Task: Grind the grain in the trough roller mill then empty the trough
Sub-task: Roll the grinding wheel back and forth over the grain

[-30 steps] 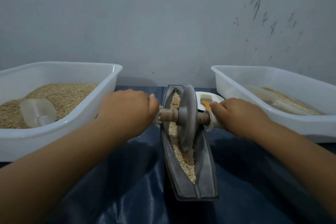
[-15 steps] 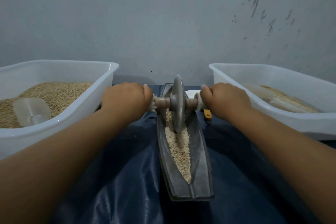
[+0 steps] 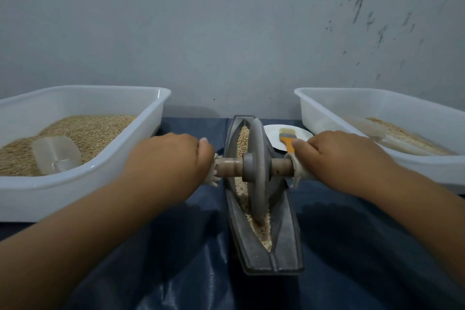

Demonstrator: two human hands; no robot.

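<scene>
One wheel (image 3: 257, 171) nearer; two hands (image 3: 167, 161).

The trough (image 3: 261, 254) is dull grey metal with a matt, slightly mottled finish. The roller disc (image 3: 258, 168) is the same matt grey metal, smooth on its face. Its axle (image 3: 229, 166) looks like pale, unvarnished wood; each end is wrapped in off-white cloth (image 3: 298, 171) with frayed edges. The grain (image 3: 242, 137) in the trough is tan and coarse, granular in texture. Both tubs, left (image 3: 83, 178) and right (image 3: 427, 168), are white translucent plastic, smooth with a soft sheen. The scoop (image 3: 56, 155) is clear, frosted-looking plastic. The plate (image 3: 273, 133) is white and matt; its material cannot be told. The brush handle (image 3: 289, 142) looks like smooth orange plastic. The table covering (image 3: 176, 272) is dark blue sheeting, glossy and wrinkled.
</scene>
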